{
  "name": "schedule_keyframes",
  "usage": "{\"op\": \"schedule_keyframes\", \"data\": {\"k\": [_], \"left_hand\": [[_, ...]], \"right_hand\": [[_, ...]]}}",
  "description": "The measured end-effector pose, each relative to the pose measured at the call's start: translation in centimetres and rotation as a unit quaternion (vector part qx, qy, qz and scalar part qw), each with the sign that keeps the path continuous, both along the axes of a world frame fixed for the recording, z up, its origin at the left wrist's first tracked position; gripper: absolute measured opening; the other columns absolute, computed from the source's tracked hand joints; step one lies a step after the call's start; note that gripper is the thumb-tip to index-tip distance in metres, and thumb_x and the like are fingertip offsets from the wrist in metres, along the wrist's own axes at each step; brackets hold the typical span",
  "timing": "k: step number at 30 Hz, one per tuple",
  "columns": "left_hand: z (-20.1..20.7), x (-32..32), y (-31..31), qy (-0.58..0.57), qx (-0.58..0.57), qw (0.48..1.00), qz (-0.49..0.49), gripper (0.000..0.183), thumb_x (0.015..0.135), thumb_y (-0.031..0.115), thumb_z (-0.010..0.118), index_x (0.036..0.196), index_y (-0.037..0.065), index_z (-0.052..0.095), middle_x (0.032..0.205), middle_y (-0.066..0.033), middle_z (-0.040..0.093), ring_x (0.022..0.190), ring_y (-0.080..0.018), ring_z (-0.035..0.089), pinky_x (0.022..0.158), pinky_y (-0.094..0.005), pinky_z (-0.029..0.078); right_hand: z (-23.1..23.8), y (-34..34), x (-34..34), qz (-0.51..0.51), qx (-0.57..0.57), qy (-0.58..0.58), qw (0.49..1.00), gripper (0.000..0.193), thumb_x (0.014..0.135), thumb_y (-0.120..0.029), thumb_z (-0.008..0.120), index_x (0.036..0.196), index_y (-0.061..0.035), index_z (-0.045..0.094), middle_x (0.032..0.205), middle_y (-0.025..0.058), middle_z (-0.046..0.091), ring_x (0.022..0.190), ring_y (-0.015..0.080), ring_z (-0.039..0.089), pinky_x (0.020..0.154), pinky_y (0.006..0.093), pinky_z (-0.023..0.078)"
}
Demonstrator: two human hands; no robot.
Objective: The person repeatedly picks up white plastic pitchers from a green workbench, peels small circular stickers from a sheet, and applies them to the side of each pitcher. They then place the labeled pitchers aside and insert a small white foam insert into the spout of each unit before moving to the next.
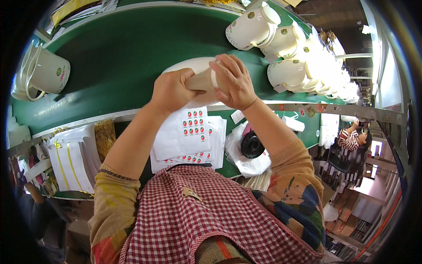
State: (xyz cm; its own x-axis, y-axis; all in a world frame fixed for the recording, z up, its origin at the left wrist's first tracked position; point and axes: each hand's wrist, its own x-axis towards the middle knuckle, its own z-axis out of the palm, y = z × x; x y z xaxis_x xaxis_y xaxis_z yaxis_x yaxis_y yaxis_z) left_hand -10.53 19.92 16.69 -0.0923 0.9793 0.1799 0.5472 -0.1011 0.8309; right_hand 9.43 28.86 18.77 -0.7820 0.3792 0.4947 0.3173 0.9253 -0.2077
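A cream-coloured, bucket-shaped container [193,66] lies tilted between my hands, just above the near edge of the green work surface [118,61]. My left hand [173,90] is closed around its broad, band-like side piece, perhaps a handle. Over the container's right end, my right hand [233,81] presses against the rim with its fingers bent across it. Much of the container is covered by both hands. Closest to my forearms are white sheets [169,141] with rows of small red and green stickers.
Similar containers [248,28] stand in rows at the right; more [50,70] are at the far left. A black round roll [252,145] rests on clear plastic bags [246,165]. White paper stacks [72,163] sit lower left. A person in a striped top [347,138] is at the right.
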Motion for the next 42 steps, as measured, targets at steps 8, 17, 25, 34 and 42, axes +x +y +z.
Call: {"op": "schedule_keyframes", "data": {"k": [8, 17, 25, 34, 42], "left_hand": [[-0.1, 3.2, -0.3, 0.088, 0.041, 0.993, 0.07, 0.029, 0.067, 0.029, 0.081, 0.081, 0.01, 0.065, 0.075, -0.0142, 0.065, 0.071, -0.0332, 0.065, 0.061, -0.0367, 0.051], [-4.4, -0.3, 1.2, -0.181, 0.007, 0.946, 0.268, 0.034, 0.072, 0.028, 0.085, 0.083, 0.003, 0.065, 0.075, -0.0032, 0.067, 0.065, -0.0121, 0.059, 0.063, -0.0274, 0.05], [-6.9, -1.7, -5.5, 0.081, 0.15, 0.965, 0.198, 0.067, 0.077, 0.017, 0.078, 0.129, 0.002, 0.039, 0.125, -0.0137, 0.046, 0.109, -0.024, 0.049, 0.095, -0.0361, 0.039], [-15.3, 0.1, -21.3, 0.073, -0.271, 0.957, 0.07, 0.044, 0.08, 0.023, 0.074, 0.113, -0.001, 0.058, 0.108, -0.0152, 0.063, 0.096, -0.0207, 0.061, 0.082, -0.031, 0.048], [-13.4, 1.0, -18.6, -0.007, -0.156, 0.976, 0.153, 0.032, 0.077, 0.02, 0.074, 0.098, 0.0, 0.061, 0.099, -0.014, 0.062, 0.089, -0.0264, 0.061, 0.079, -0.0333, 0.048]], "right_hand": [[-0.1, -2.4, -1.1, -0.265, -0.184, 0.056, 0.945, 0.055, 0.084, -0.039, 0.059, 0.129, -0.0091, 0.054, 0.132, 0.0197, 0.05, 0.12, 0.0412, 0.045, 0.102, 0.0463, 0.037], [-13.1, -14.3, 5.0, -0.183, -0.352, 0.007, 0.918, 0.044, 0.079, -0.01, 0.073, 0.121, -0.0079, 0.06, 0.134, 0.0155, 0.052, 0.125, 0.0352, 0.048, 0.102, 0.0431, 0.042], [-19.4, -19.7, 5.5, -0.136, -0.3, -0.191, 0.925, 0.086, 0.074, -0.043, 0.073, 0.146, -0.0139, 0.036, 0.157, 0.0074, 0.023, 0.145, 0.0304, 0.018, 0.115, 0.0488, 0.02], [-20.6, -21.0, 4.6, -0.17, -0.255, -0.176, 0.936, 0.086, 0.078, -0.049, 0.067, 0.145, -0.0074, 0.035, 0.157, 0.0097, 0.022, 0.146, 0.0318, 0.016, 0.116, 0.0485, 0.015], [-19.3, -20.2, 5.0, -0.142, -0.325, -0.188, 0.916, 0.099, 0.071, -0.053, 0.075, 0.148, -0.0097, 0.03, 0.158, 0.0118, 0.017, 0.147, 0.033, 0.011, 0.116, 0.0495, 0.012]]}}
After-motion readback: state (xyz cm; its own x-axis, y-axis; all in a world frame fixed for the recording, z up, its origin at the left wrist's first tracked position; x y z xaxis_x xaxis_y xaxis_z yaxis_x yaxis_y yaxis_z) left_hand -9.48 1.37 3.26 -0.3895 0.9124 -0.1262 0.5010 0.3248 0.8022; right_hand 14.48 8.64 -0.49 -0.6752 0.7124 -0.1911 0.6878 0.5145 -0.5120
